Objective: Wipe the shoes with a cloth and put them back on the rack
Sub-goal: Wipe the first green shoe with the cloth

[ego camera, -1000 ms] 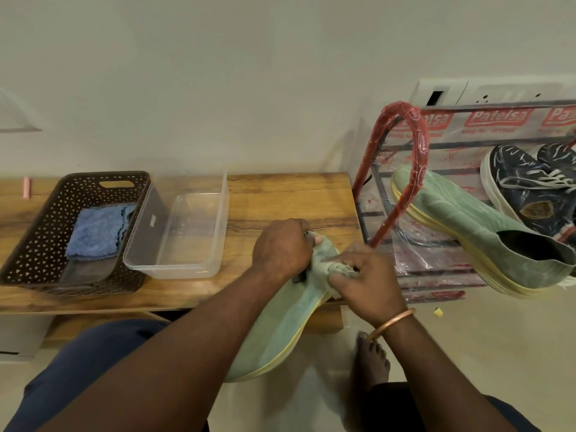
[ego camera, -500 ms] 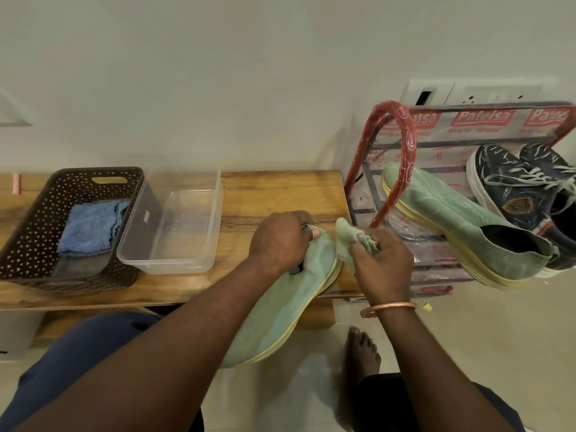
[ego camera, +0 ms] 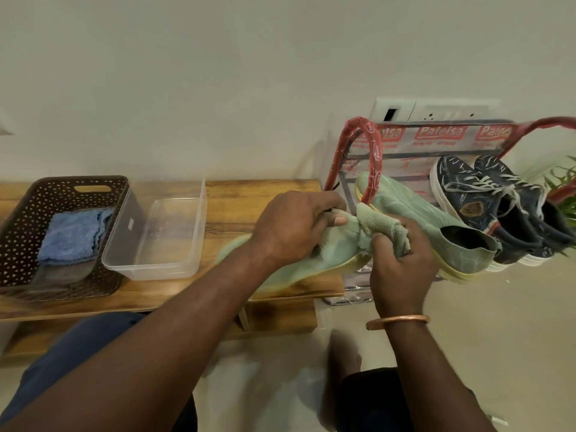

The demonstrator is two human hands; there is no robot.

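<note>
The wooden bench (ego camera: pixel 237 194) runs under and to the left of both hands. The shoe rack (ego camera: pixel 372 151), its frame wrapped in red, stands just beyond the right hand (ego camera: pixel 402 269). Far to the left of the left hand (ego camera: pixel 296 226) sits a brown basket (ego camera: pixel 28 207), with a clear plastic container (ego camera: pixel 193 238) between it and that hand. The left hand grips a pale green shoe (ego camera: pixel 339 247), fingers curled round its upper. The matching green shoe (ego camera: pixel 436 226) lies on the rack beside the right hand, with dark blue sneakers (ego camera: pixel 486 207) further right. The right hand clutches a green cloth (ego camera: pixel 380 226) bunched against the held shoe. A blue cloth (ego camera: pixel 73 235) lies in the basket. A copper bangle (ego camera: pixel 397 321) circles the right wrist.
</note>
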